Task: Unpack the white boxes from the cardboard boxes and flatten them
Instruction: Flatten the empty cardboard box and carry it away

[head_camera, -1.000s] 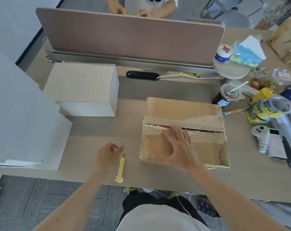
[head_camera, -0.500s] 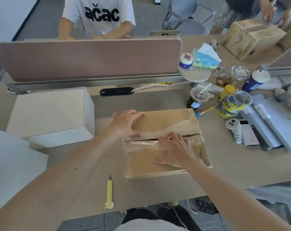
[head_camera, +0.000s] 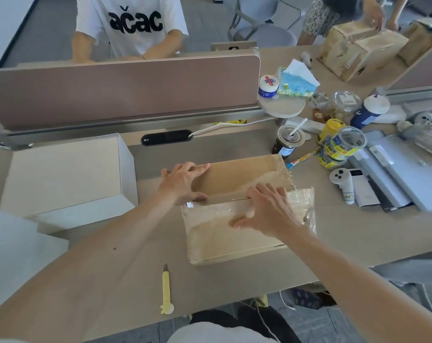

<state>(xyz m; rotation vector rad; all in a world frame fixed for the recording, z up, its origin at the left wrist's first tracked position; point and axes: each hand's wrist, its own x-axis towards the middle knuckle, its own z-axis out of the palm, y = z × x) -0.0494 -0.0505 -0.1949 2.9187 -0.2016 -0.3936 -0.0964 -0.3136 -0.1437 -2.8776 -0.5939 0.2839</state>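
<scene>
Left hand [head_camera: 182,184] curled, right hand [head_camera: 267,211] flat

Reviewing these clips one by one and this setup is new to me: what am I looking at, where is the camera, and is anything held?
No robot here: a person works bare-handed, filmed by one camera worn on their head, looking down. On the table lies a taped cardboard box. The left hand grips its far flap; the right hand lies flat on the near flap, fingertips at the seam. A white box stands to the left, a yellow cutter lies untouched near the edge, tape rolls to the right.
</scene>
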